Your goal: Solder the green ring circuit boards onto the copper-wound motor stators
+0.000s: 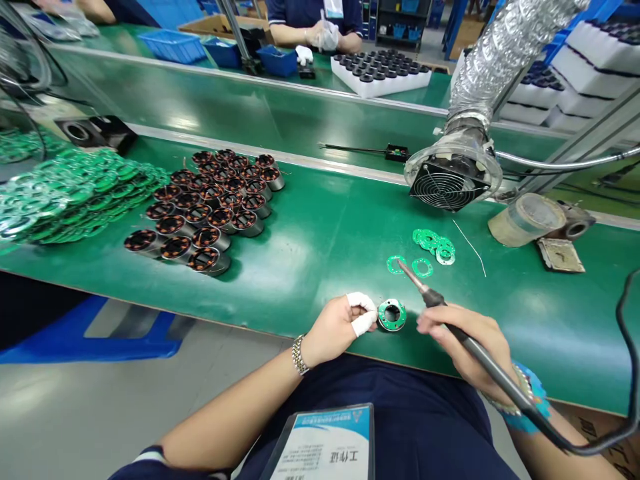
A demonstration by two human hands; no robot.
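Left hand point(345, 320), fingertips taped white, pinches the motor stator point(392, 315) with its green ring board on the green bench point(310, 247). Right hand point(467, 340) is wrapped around the soldering iron point(425, 293), tip raised just above the stator.

Bench mat point(310, 240): flat green, glossy glare patches. Ring PCBs point(75, 193) in the pile: brighter green with silver pads; same on the board atop the stator point(392, 315) by the left hand point(340, 327). Wound stators point(210, 207): copper-orange coils, grey metal shells. Finger cots point(363, 313): white. Soldering iron point(450, 320): black handle and cord. Duct point(505, 47): crinkled silver foil. Fan grille point(445, 187): black. Bins point(173, 45): blue.
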